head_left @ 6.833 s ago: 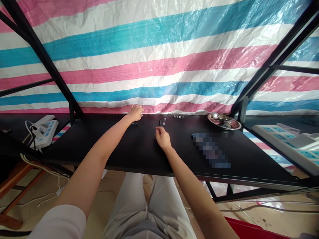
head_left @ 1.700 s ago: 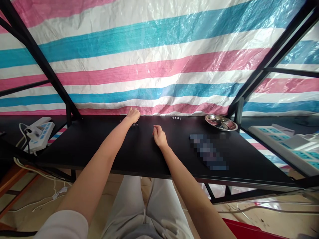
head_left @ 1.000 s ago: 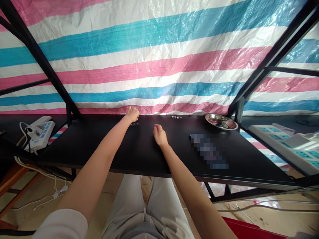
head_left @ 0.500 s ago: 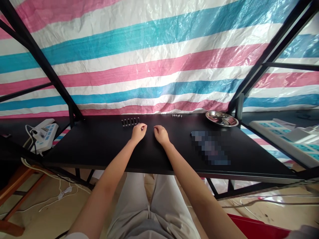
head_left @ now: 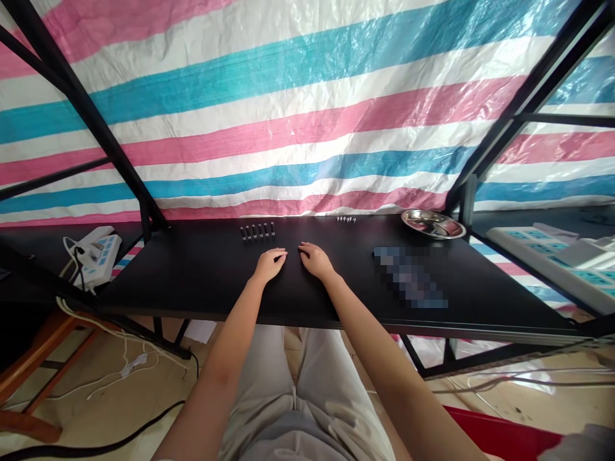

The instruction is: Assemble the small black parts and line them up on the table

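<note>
My left hand rests on the black table, fingers stretched out with a gap by the thumb; nothing shows in it. To its right, my right hand lies palm down, fingers loosely extended and holding nothing that I can see. Just beyond the left hand stands a row of several small dark cylinders with shiny ends. Farther back, right of the middle, is a line of small silvery pieces, too small to name. The hands touch neither row.
A round shiny metal dish sits at the back right. In front of it lies a blurred-out dark blue flat object. White power strips lie at the left. Black frame bars flank the table before a striped sheet.
Both hands have unfolded from a loosely closed pose. The left hand has come back from the dark cylinders, which now show in full. The whole view has shifted slightly.
</note>
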Demonstrator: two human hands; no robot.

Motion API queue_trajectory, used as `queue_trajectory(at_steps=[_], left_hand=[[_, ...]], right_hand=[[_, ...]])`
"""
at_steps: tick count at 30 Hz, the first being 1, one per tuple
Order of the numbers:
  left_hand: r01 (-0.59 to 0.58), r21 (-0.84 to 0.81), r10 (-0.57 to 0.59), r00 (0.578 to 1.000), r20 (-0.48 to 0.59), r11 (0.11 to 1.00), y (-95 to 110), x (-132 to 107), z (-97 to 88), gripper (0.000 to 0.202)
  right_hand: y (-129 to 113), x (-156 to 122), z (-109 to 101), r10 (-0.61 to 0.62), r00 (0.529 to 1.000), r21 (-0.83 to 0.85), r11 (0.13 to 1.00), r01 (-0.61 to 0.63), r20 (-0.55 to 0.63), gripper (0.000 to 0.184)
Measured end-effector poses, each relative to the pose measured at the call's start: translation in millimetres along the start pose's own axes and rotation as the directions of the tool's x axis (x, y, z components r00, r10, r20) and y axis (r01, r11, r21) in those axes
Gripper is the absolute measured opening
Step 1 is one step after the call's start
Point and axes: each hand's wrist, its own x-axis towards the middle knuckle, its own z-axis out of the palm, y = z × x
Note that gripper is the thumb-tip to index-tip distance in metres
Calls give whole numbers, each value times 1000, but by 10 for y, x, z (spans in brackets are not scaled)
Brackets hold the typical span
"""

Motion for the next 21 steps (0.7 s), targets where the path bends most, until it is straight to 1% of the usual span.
queue_trajectory(at_steps=[7, 21], left_hand=[[-16, 29, 15, 999, 36, 999, -13, -36, -14, 24], [-24, 44, 22, 999, 47, 999, 17, -30, -20, 24]], right_hand=[[0, -6, 6, -1, 1000, 19, 1000, 1, -8, 31], [0, -1, -9, -7, 1000, 20, 1000, 7, -15, 30]])
